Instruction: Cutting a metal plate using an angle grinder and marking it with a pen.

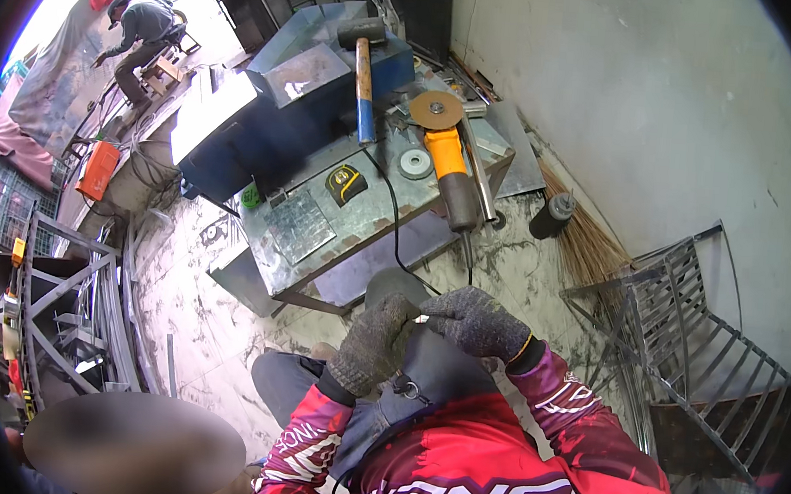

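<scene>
Grey knit gloves cover both of my hands, which meet above my lap. My left hand (373,346) is closed, its fingertips pinched against those of my right hand (481,322), which is closed too. A tiny pale and reddish spot shows between the fingertips, too small to name. Just beyond them stands a low metal table (305,272). On it lie an orange angle grinder (447,158) with a brown disc, a black and yellow tape measure (346,185), a small grey disc (415,163) and a flat metal plate (297,228). The grinder's cord runs toward my knees.
A hammer (364,82) with a blue-ended wooden handle leans on a blue metal box (283,136). A dark bottle (552,215) and a broom (591,239) stand by the wall. Metal frames (686,335) are at right; metal bars (116,318) at left. Another person (143,37) bends over far left.
</scene>
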The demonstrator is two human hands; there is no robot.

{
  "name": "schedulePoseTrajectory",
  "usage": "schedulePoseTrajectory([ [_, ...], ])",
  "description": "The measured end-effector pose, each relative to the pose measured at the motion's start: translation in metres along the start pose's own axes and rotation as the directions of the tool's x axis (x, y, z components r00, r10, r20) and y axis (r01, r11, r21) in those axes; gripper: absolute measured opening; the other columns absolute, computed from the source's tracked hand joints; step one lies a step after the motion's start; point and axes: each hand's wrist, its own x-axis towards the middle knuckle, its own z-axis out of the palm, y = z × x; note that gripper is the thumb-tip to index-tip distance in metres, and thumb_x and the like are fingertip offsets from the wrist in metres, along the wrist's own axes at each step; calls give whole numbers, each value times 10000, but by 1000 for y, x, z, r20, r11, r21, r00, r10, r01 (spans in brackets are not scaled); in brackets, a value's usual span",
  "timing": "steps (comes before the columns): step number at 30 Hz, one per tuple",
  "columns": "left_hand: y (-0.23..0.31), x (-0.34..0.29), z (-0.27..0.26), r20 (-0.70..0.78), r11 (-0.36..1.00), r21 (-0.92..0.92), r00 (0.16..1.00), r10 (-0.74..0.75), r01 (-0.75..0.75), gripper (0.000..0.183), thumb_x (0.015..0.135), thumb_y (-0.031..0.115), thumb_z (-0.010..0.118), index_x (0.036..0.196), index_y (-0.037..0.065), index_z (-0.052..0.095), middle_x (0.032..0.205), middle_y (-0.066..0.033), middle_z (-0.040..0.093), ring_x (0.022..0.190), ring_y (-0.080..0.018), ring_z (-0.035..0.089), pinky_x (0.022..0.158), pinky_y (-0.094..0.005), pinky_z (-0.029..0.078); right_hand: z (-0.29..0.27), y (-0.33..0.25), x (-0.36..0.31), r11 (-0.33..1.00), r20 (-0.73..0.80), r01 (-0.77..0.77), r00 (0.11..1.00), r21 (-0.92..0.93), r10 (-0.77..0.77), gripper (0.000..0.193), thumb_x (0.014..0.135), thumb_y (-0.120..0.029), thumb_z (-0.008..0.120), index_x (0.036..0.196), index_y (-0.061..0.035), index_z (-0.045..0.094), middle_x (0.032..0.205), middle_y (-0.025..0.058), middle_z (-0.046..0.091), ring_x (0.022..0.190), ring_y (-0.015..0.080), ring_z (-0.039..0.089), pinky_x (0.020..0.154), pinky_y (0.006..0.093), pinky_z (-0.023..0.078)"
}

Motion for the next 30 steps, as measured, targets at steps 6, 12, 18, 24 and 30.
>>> schedulePoseTrajectory([
  [6, -30, 23, -26, -343, 968, 218, 938, -46, 128, 433, 907, 57, 629, 1329, 28, 537, 1192, -226, 563, 1098, -399, 602, 892, -433, 519, -4, -10, 85, 931, -66, 63, 993, -360, -93, 222, 898, -156, 630, 1077, -47, 701, 966, 192, 685, 928, 405, 657, 808, 488, 520],
  [12, -56, 33, -62, -577, 957, 220, 816, -29, 190, 451, 902, 122, 686, 1322, 22, 560, 1377, -249, 498, 1234, -394, 567, 953, -436, 538, 11, 23, 139, 873, -406, -271, 909, -406, 93, 259, 888, -156, 631, 1121, -53, 670, 986, 201, 643, 943, 402, 627, 817, 500, 503],
  [18, -57, 37, -95, -443, 996, 75, 896, -11, 49, 345, 797, -61, 667, 1128, 36, 662, 1157, -203, 629, 1142, -386, 603, 948, -446, 520, 48, 34, 171, 812, -469, -472, 835, -342, 288, 417, 849, -229, 644, 1241, -92, 599, 992, 214, 690, 893, 437, 672, 769, 547, 525],
  [24, -31, 48, -121, -296, 963, -159, 920, -259, 220, 375, 747, -51, 684, 1112, 32, 653, 1192, -188, 617, 1108, -366, 624, 919, -426, 525, 32, 22, 195, 724, -364, -615, 781, -313, 507, 518, 844, -275, 674, 1319, -95, 569, 1141, 208, 663, 1004, 414, 664, 830, 528, 526],
  [30, 36, 63, -191, -9, 896, -207, 915, -404, 393, 170, 809, 15, 711, 973, 27, 669, 1067, -178, 638, 1026, -380, 628, 856, -449, 517, -33, 8, 157, 696, -610, -651, 693, -302, 384, 614, 842, -364, 730, 1354, -76, 553, 1217, 218, 615, 1156, 408, 594, 964, 502, 490],
])
